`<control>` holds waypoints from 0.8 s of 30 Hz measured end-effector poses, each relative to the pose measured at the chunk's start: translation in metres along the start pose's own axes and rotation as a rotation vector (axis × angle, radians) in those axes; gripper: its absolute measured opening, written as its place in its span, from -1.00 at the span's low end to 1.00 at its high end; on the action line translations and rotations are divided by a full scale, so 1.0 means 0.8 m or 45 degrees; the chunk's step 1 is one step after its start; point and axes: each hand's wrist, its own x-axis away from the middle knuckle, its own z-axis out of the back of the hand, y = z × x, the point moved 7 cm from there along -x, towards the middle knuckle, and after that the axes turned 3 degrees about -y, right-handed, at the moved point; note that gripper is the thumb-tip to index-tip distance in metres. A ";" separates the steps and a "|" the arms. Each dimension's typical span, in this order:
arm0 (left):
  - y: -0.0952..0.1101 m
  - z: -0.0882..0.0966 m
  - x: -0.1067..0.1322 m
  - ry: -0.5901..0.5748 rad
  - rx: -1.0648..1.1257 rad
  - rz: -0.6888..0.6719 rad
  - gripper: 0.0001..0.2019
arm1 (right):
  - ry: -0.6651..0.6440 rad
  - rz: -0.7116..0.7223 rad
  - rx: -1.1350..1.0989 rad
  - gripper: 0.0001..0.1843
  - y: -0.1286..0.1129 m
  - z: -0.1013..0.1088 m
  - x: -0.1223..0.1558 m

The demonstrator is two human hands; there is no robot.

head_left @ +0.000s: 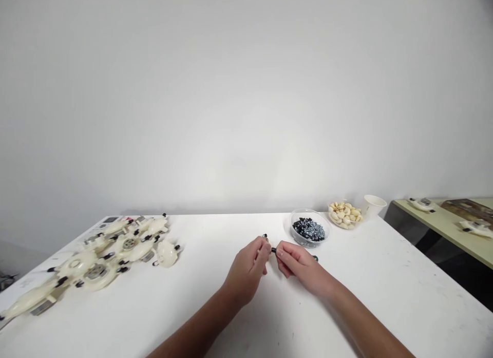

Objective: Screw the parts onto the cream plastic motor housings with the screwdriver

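Okay, head cam, only view. From my desk I see L hand (pixel 246 269) and R hand (pixel 302 263) close together mid-table, fingers curled, not spread. R thumb + index pinch a small black part (pixel 273 250), its end pointing toward L hand. L fingers sit just beside it, nearly touching. A dark tip (pixel 265 236) pokes up above L fingertips, so L may be pinching sth too, but fingers hide most of it; can't confirm. Another dark bit (pixel 315 258) shows just past R knuckles; can't tell if it's on table or in hand.

Handling: small black part looks light, hard, smooth; prob easy to drop from a bare pinch. Best hold likely by its body w/ fingertips, not its thin end.

Around: clear plastic bowl (pixel 309 228) of black + silver small hardware just ahead of hands, on white table (pixel 389 286). Behind it, dish of cream nut-like pieces (pixel 344 215), then white paper cup (pixel 373 206). Far left, heap of cream moulded plastic parts (pixel 129 245) w/ black stubs, one single part (pixel 167 253) lying a bit apart. Far right, second table (pixel 431 224) w/ white parts (pixel 421 204) and brown board (pixel 468 209).
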 end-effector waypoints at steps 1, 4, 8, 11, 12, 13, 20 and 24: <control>-0.011 -0.006 -0.001 -0.041 0.074 0.110 -0.51 | 0.038 0.021 0.062 -0.57 -0.002 0.002 0.001; -0.030 -0.027 -0.001 -0.175 0.310 0.333 -0.51 | 0.111 0.070 0.238 -0.62 -0.007 0.006 0.004; -0.028 -0.032 -0.002 -0.196 0.498 0.382 -0.64 | 0.110 0.132 0.583 -0.64 -0.012 0.003 0.005; -0.023 -0.026 -0.004 -0.195 0.500 0.379 -0.65 | 0.147 0.147 0.709 -0.65 -0.011 0.004 0.004; -0.023 -0.027 -0.003 -0.219 0.499 0.390 -0.63 | 0.164 0.150 0.726 -0.65 -0.011 0.005 0.004; -0.025 -0.028 -0.003 -0.248 0.505 0.400 -0.62 | 0.180 0.153 0.739 -0.65 -0.010 0.006 0.004; -0.039 -0.031 -0.011 -0.178 0.474 0.282 -0.58 | 0.207 0.159 0.768 -0.66 -0.011 0.011 0.006; -0.041 -0.025 -0.011 -0.126 0.346 0.303 -0.55 | 0.222 0.123 0.694 -0.65 -0.011 0.015 0.004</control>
